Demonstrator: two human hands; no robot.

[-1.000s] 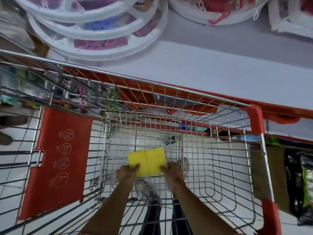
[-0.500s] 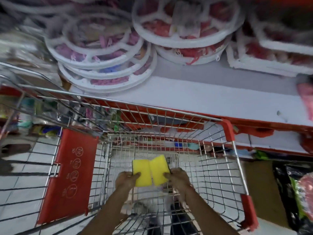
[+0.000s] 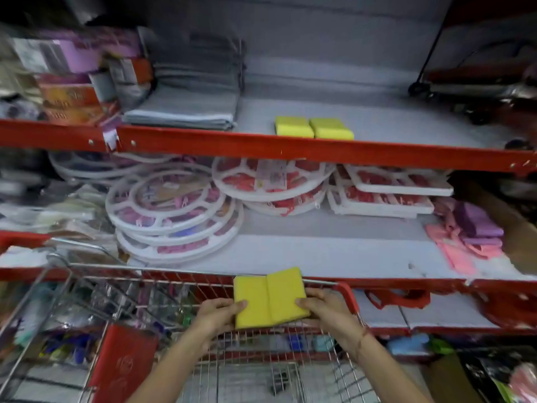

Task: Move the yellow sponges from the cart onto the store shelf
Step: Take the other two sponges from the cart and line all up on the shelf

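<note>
Two yellow sponges [image 3: 270,298] lie side by side between my hands, lifted to the height of the front rim of the wire cart [image 3: 122,271]. My left hand [image 3: 216,315] grips the left sponge's edge. My right hand [image 3: 325,309] grips the right one's edge. Two more yellow sponges [image 3: 313,128] rest side by side on the upper store shelf [image 3: 290,146], near its red front lip. The cart basket below my hands shows bare wire.
Folded grey cloths [image 3: 186,112] and boxed goods [image 3: 72,82] sit left of the shelved sponges. The lower shelf [image 3: 319,251] carries round white peg hangers [image 3: 168,210] and pink and purple items [image 3: 470,234] at the right. A red flap [image 3: 122,365] hangs in the cart.
Both hands have raised the pair of sponges from low inside the cart to its front rim. My view has tilted up, and the upper shelf with two sponges has come into sight.
</note>
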